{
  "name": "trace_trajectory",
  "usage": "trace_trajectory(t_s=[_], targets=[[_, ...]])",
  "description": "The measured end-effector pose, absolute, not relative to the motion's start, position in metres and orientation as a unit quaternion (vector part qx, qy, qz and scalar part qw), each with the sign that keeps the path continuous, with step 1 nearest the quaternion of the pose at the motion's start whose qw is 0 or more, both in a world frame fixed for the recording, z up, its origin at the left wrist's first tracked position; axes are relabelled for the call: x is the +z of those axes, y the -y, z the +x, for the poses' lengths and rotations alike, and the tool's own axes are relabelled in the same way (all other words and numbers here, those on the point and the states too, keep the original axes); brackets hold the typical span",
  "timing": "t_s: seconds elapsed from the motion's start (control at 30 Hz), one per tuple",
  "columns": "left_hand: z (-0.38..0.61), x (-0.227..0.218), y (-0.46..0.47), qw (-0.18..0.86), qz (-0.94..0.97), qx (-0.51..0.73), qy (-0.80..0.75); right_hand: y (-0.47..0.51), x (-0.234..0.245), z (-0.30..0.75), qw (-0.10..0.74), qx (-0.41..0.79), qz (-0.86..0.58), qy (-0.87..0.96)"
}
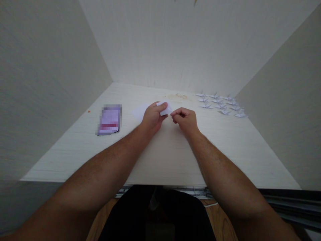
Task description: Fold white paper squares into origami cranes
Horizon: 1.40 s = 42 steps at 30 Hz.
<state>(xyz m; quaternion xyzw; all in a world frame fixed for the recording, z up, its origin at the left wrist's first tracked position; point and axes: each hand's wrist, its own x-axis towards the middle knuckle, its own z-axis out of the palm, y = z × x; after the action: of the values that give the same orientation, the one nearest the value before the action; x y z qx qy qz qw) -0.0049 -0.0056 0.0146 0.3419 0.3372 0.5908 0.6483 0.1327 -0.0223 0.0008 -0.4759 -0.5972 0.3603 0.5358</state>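
Note:
A small folded white paper [164, 109] is held over the middle of the table. My left hand [152, 117] is closed on it, thumb on top and fingers beneath. At the paper's right corner, the thumb and fingertips of my right hand [185, 119] are pinched together, and they seem to have hold of its edge. Flat on the table, partly behind my left hand, lies more white paper [139, 111]. Several folded white paper cranes [221, 105] stand in rows at the back right.
A phone-like object with a blurred purple surface [109, 119] lies on the left of the white table [165, 160]. Walls rise at the back and both sides. Brownish stains [179, 96] mark the table near the back wall, and a small orange speck [89, 111] is at the left edge.

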Motion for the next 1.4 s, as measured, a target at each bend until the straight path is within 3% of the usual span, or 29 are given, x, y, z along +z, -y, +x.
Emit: trace_trajectory(t_s=[0.43,0.67,0.9,1.13,1.4], targets=[[-0.003,0.007,0.007,0.641,0.375,0.589,-0.320,0.018,0.002,0.129,0.551,0.392,-0.472,0.565],[-0.005,0.000,0.007,0.586,0.467,0.529,-0.398,0.017,0.006,0.134,0.607,0.358,-0.475,0.527],[-0.008,0.002,0.008,0.491,0.539,0.511,-0.455,0.016,0.007,0.140,0.549,0.328,-0.512,0.574],[-0.005,0.002,0.005,0.484,0.487,0.568,-0.453,0.007,-0.006,0.136,0.595,0.329,-0.530,0.507],[-0.005,0.006,0.011,0.465,0.529,0.541,-0.460,0.006,-0.010,0.135,0.614,0.284,-0.525,0.517]])
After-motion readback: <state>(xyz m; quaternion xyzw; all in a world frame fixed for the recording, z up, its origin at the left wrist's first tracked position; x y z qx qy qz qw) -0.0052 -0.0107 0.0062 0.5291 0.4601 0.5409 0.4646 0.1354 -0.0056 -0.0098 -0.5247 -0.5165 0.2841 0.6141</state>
